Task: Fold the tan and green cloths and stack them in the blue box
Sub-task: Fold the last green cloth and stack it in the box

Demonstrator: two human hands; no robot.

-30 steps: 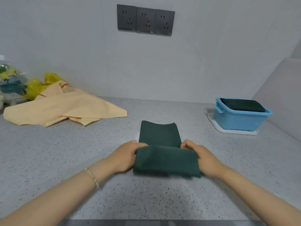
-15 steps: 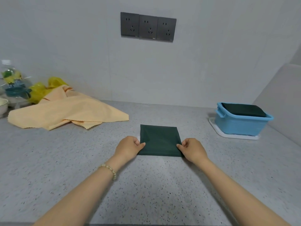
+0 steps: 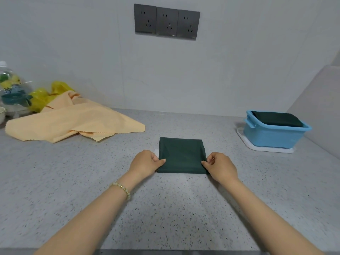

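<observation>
A dark green cloth (image 3: pixel 181 155), folded into a small square, lies flat on the speckled grey counter (image 3: pixel 73 181) in the middle. My left hand (image 3: pixel 146 162) pinches its near left edge and my right hand (image 3: pixel 221 165) pinches its near right edge. Unfolded tan cloths (image 3: pixel 73 122) lie in a loose heap at the back left. The blue box (image 3: pixel 274 133) stands at the back right on a white tray (image 3: pixel 265 148), with another folded green cloth (image 3: pixel 276 118) on top inside it.
A yellow bag (image 3: pixel 44 94) and a clear container with a teal part (image 3: pixel 11 89) sit at the far left by the wall. Three dark wall sockets (image 3: pixel 166 22) hang above. A grey side wall (image 3: pixel 322 107) rises right of the box.
Both hands carried the near half of the green cloth over the far half, folding it into a square. Since then they have stayed pinching its sides.
</observation>
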